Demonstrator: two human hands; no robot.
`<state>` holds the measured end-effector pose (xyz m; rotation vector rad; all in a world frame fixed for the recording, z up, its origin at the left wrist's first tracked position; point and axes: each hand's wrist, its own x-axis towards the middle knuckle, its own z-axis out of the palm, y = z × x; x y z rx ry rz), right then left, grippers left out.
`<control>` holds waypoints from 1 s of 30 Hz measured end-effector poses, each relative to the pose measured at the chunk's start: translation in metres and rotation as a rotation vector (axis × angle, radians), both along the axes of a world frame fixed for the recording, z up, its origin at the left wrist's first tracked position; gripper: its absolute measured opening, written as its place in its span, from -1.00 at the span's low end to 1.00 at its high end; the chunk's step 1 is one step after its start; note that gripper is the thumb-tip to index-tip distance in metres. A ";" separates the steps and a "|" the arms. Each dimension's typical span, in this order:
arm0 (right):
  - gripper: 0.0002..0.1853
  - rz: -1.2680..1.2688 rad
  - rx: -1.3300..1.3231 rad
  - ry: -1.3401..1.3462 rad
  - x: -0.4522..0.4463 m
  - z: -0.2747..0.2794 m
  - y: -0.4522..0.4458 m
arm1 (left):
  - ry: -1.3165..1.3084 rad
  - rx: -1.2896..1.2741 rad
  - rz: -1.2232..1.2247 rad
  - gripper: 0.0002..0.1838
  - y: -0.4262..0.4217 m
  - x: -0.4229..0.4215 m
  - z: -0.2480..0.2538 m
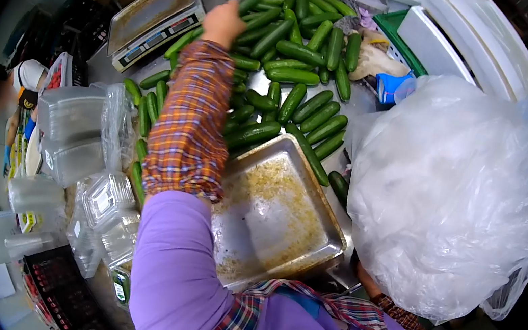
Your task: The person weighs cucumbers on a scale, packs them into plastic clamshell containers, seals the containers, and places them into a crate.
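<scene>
My left hand (pixel 224 22) reaches far forward in an orange checked sleeve cover, its fingers closed at the end of a green cucumber (pixel 250 4). Its fingertips are partly hidden and a little blurred. Around it, a large heap of cucumbers (pixel 301 52) covers the metal table (pixel 259 84). Nearer my body lies a shallow metal tray (pixel 277 215) with brownish stains and nothing in it. My right hand (pixel 366 283) is low at the right, mostly covered by a big clear plastic bag (pixel 456 201); its fingers do not show.
A weighing scale (pixel 155 22) stands left of the heap. Clear plastic boxes (pixel 71 129) are stacked at the left, above a dark crate (pixel 70 296). White foam boxes (pixel 435 44) and a green basket (pixel 399 38) are at the back right. Other people (pixel 31 75) are at the left and top.
</scene>
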<state>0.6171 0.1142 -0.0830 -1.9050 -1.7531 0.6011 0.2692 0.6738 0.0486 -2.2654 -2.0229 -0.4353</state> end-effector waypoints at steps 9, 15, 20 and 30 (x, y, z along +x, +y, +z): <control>-0.90 -0.016 0.007 0.013 0.005 0.001 0.000 | 0.096 -0.201 -0.289 -0.42 -0.031 -0.077 -0.020; -0.90 0.012 0.007 0.009 0.004 0.000 -0.003 | -0.033 -0.032 -0.390 -0.51 -0.103 -0.079 -0.013; -0.90 0.024 0.021 0.004 0.004 0.001 -0.003 | 0.021 0.130 -0.704 -0.55 -0.163 -0.044 -0.018; -0.90 0.039 0.009 -0.018 0.008 -0.002 0.020 | -0.395 -0.114 -0.071 -0.56 -0.006 -0.007 0.015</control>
